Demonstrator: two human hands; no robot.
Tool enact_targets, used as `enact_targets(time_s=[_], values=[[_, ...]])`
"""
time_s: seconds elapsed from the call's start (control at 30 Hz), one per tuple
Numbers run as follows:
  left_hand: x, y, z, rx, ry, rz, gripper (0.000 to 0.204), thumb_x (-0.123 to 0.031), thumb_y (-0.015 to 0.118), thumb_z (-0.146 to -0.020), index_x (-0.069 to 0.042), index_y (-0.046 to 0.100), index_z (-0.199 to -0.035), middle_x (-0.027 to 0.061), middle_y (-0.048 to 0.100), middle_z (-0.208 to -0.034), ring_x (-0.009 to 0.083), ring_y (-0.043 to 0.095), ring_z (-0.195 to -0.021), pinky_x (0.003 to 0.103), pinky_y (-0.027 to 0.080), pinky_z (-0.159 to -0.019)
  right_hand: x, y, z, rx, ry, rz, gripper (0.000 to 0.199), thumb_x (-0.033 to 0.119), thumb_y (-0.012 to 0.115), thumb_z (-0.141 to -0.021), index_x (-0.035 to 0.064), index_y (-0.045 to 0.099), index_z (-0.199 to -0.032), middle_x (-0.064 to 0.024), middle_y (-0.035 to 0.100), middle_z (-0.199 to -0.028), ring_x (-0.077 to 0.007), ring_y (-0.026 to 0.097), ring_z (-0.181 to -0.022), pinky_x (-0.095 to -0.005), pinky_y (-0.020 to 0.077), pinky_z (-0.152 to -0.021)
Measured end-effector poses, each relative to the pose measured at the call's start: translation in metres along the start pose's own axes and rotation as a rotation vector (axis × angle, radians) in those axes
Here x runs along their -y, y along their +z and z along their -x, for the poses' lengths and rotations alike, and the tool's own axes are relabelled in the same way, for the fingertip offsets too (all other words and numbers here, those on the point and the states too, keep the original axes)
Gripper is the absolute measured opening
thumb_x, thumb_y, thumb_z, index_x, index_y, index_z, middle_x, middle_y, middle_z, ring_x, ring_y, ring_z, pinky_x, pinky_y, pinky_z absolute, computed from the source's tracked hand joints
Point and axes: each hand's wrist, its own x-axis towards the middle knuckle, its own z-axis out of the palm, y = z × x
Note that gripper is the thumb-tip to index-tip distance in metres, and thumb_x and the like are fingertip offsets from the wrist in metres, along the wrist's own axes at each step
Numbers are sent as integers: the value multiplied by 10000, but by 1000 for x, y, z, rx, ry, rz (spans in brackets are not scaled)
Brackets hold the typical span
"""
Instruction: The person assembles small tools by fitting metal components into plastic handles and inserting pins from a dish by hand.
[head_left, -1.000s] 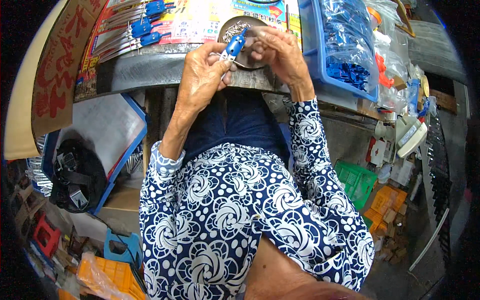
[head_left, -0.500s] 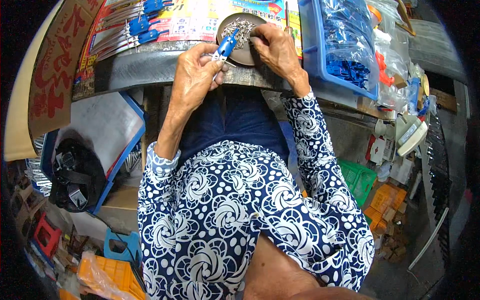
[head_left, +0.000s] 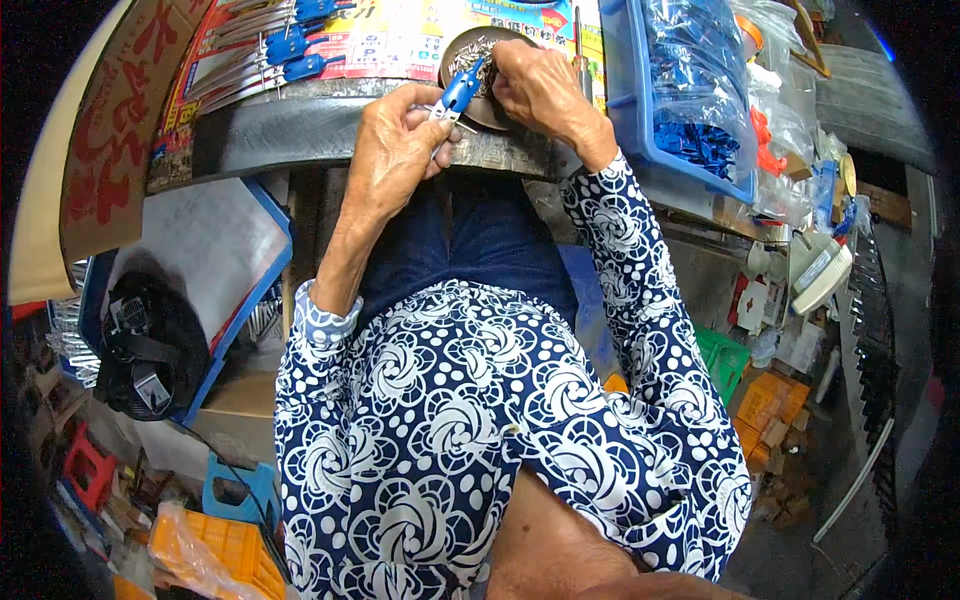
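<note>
My left hand grips a blue plastic piece joined to a pale metal part. A thin metal pin sticks out sideways by its fingertips. Beyond it on the bench stands a round brown bowl with many small metal pins inside. Over the bowl's right side, my right hand has its fingers bent and pressed together among the pins. Its fingertips are partly hidden, so I cannot make out what they hold.
Several blue-handled metal pieces lie in a row at the far left, beside a cardboard box. On the right, a blue tray holds bagged and loose blue parts. A thin tool lies between bowl and tray.
My right hand has shifted slightly left and away from me, its fingers now deeper over the bowl. The left hand and the blue piece stay nearly in place.
</note>
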Motion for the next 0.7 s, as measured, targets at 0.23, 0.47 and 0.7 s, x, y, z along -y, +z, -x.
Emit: enact_targets(time_s=[0.23,0.47,0.7], values=[[0,-3,3,24,-7,-37,268,-28,513,-803,49,491,-1059,73,593,-732,63,509,-527,157,379,-409,5,-3,4,-25,127,-37,140,106,549,-735,16,443,-744,-181,524,-648,-371,523,-610,-427,409,-546],[0,2,4,-9,17,-48,178,30,494,-785,58,518,-959,63,584,-657,59,507,-486,168,380,-395,25,-13,5,-128,357,-573,157,130,592,-781,-14,533,-790,-1,491,-591,-65,459,-541,-211,374,-475],[1,8,2,0,54,-57,162,39,496,-773,57,519,-932,49,572,-633,56,503,-479,174,375,-393,41,-5,8,-167,383,-648,113,94,592,-791,-9,546,-784,31,495,-616,-26,451,-563,-173,366,-483]])
